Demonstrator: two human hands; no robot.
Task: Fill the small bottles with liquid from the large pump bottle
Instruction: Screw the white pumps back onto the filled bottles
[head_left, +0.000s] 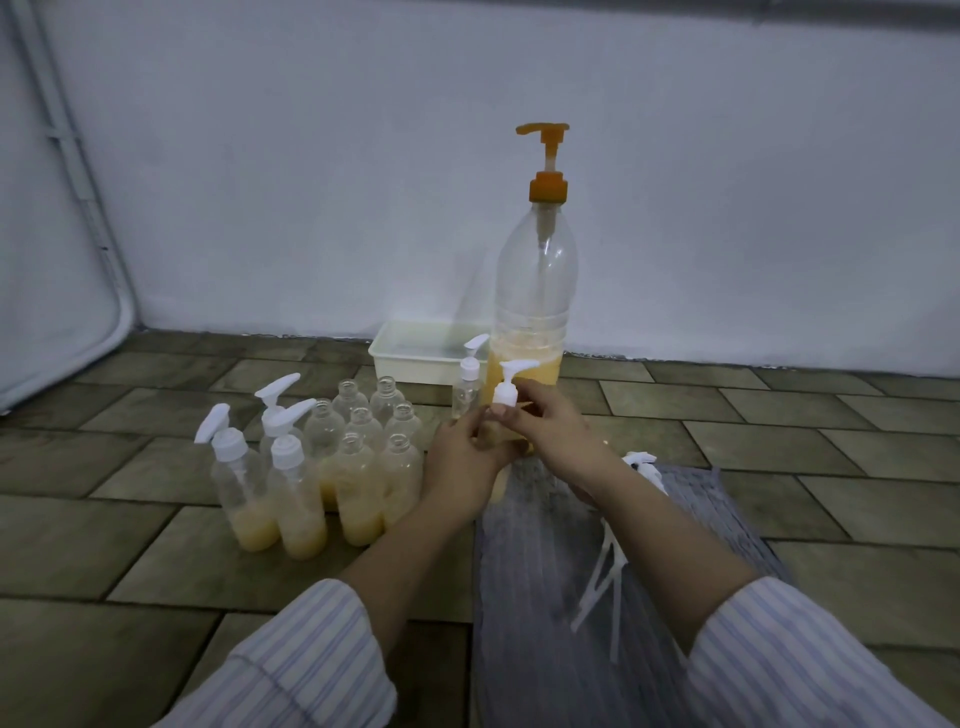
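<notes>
— Fingers (511, 410) of the right hand (550, 431) pinch the cap (506, 387); the left hand (462, 457) grips the bottle (493, 434), floor centre, by the pump bottle (532, 291).
— Twist it straight (threads cross easily), bottle upright.

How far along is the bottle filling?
Partway. Done: two capped small bottles at front left hold yellow liquid with white pumps on. In hand: the left hand holds a bottle while the right hand sets a white pump cap on it. Left: the uncapped bottles behind, some part-filled, the rear ones looking empty. The large pump bottle is about a quarter full.
</notes>
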